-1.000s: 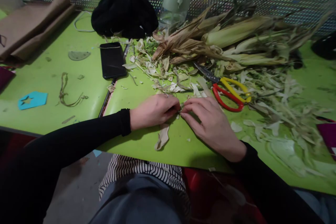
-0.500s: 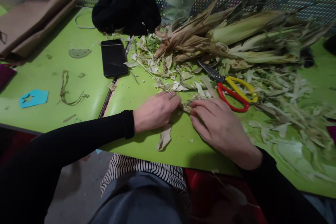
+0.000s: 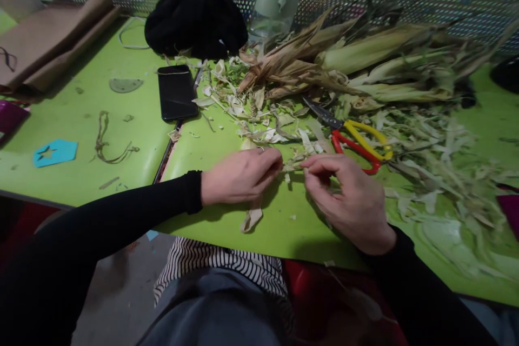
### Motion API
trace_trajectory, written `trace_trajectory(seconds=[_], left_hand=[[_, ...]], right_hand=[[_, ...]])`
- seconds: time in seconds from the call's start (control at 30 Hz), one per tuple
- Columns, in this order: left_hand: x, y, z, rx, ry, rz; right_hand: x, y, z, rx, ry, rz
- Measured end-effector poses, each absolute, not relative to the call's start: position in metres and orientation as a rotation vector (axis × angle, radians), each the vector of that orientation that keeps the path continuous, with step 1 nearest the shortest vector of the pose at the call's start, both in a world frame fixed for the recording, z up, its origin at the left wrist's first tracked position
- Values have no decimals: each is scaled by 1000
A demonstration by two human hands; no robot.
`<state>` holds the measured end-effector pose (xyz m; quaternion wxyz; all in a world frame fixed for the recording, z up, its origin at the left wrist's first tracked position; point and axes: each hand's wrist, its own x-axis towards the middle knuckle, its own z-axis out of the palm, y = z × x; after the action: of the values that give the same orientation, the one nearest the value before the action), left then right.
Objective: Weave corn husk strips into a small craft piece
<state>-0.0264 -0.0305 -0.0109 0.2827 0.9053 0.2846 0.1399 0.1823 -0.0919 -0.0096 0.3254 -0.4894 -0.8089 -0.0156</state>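
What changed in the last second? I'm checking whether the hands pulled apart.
The right hand curled its fingers and drew rightward, away from the left hand, with the husk strip pinched between them. The left hand, scissors and phone stayed put.

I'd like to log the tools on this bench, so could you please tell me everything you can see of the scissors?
The scissors lie flat on the green table, amid pale husk scraps. Dark metal blades, seemingly shut, point away and leftward toward the corn cobs. One handle loop looks yellow plastic, the other red. The red loop lies just beyond the right hand, which pinches a husk strip; whether they touch cannot be told.
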Motion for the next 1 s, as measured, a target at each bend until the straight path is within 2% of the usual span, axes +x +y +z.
trace_trajectory(seconds=[0.2, 0.33, 0.5, 0.73, 0.9, 1.0], left_hand=[[-25, -29, -11, 2415, 759, 457], [-28, -26, -6, 2193, 670, 731], [-30, -32, 3, 1839, 592, 802], [-27, -37, -1, 2219, 607, 822], [-27, -34, 1, 1993, 521, 622], [-28, -33, 5, 1719, 481, 545]], right_hand=[[187, -89, -8, -1245, -2284, -240], [189, -88, -5, -1286, -2276, -156], [183, -87, -2, -1289, -2357, 190], [185, -92, 6, -1278, -1996, 561], [184, -97, -1, -1063, -1678, 1258], [183, -97, -5, -1008, -1556, 1458]])
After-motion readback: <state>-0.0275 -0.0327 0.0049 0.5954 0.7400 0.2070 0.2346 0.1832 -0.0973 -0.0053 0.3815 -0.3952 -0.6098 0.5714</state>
